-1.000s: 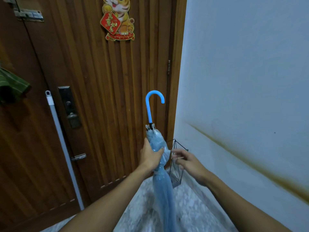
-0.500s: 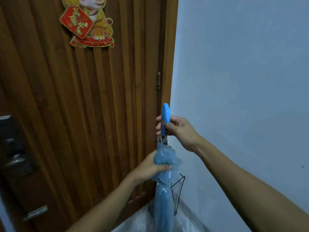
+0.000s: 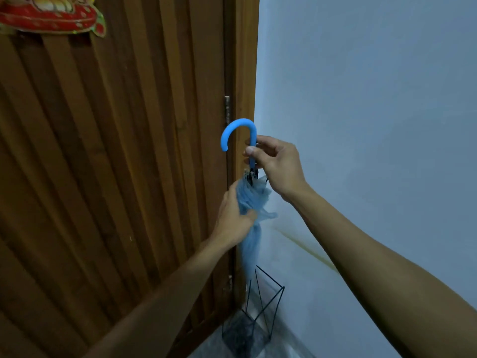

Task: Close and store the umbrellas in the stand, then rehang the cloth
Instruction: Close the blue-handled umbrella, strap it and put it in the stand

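Here's the blue umbrella (image 3: 249, 244), folded and upright in the corner between the wooden door (image 3: 116, 177) and the pale wall (image 3: 374, 112). The right hand (image 3: 276, 164) pinches the straight part of the curved handle (image 3: 238, 130), thumb in front, fingers curled behind it. The left hand (image 3: 233, 215) wraps round the bunched canopy just below the black rib tips, thumb pressing the loose folds. The canopy's lower end drops into the black wire stand (image 3: 258, 313) on the floor; it blurs there, and the tip can't be made out behind the wires. The stand's base is dim and hard to read. Top left, a red and gold decoration (image 3: 51, 16) on the door is cut off by the frame edge.
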